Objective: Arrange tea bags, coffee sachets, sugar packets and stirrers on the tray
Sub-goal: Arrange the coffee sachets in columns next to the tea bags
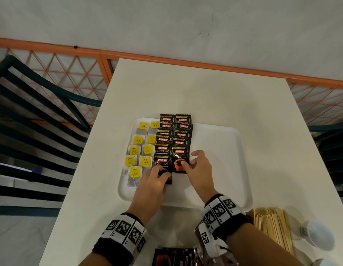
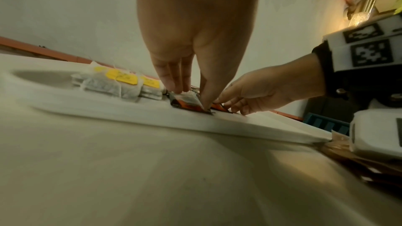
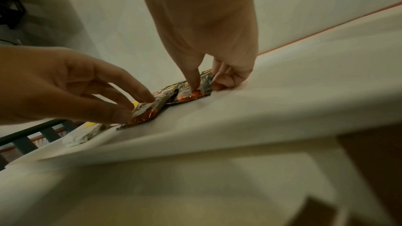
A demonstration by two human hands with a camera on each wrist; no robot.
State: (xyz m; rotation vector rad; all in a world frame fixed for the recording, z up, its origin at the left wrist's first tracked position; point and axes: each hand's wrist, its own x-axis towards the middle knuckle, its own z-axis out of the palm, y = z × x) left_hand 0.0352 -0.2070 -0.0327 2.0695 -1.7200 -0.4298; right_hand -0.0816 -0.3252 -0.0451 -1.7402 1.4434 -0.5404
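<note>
A white tray (image 1: 241,169) lies on the cream table. Yellow-tagged tea bags (image 1: 139,150) fill two columns at its left. Black coffee sachets (image 1: 174,135) overlap in two columns beside them. My left hand (image 1: 157,177) pinches the nearest sachet of the left column (image 1: 163,165) between fingertips and thumb; the left wrist view shows this sachet (image 2: 187,102) lying on the tray. My right hand (image 1: 193,162) holds the nearest sachet of the right column (image 1: 179,158), thumb on its face (image 3: 193,85) and curled fingers at its right edge. The tray's right half is bare.
Wooden stirrers (image 1: 272,227) lie in a pile off the tray's near right corner, with white cups (image 1: 316,235) beyond them. Loose coffee sachets (image 1: 174,256) sit at the table's near edge. Dark slatted chairs (image 1: 32,131) flank the table; an orange lattice railing (image 1: 70,73) runs behind.
</note>
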